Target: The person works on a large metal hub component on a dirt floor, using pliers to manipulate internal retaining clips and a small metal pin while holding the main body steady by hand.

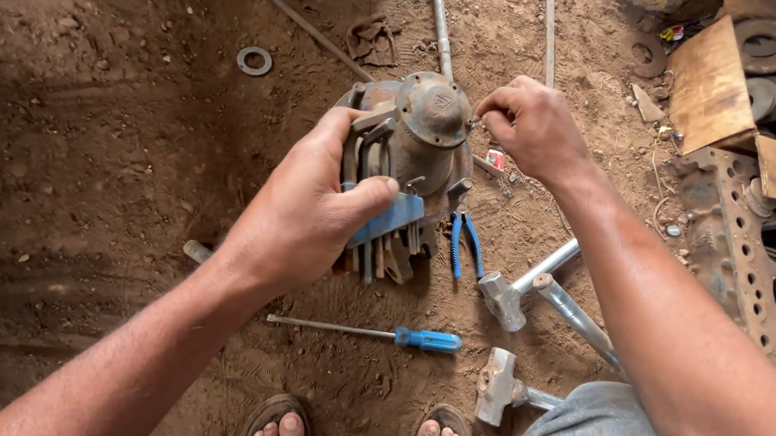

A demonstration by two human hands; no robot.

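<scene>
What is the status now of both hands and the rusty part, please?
Left hand grips hex key set in blue holder. Right hand pinches at rim of rusty housing. Pliers, screwdriver, two hammers lie on dirt close below.

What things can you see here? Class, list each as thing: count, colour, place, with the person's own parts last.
hex key set: one, grey keys in a blue holder, centre, in the left hand
housing: one, rusty brown metal with a domed cap, centre, on the dirt
pliers: one, blue handles, below the housing
screwdriver: one, blue handle, lower centre
hammers: two, grey, lower right
washer: one, grey, upper left
rusty discs: several, brown, upper right
left hand: grip closed around the hex key set
right hand: fingertips pinched at the housing's edge
feet: two, in sandals, bottom edge
</scene>
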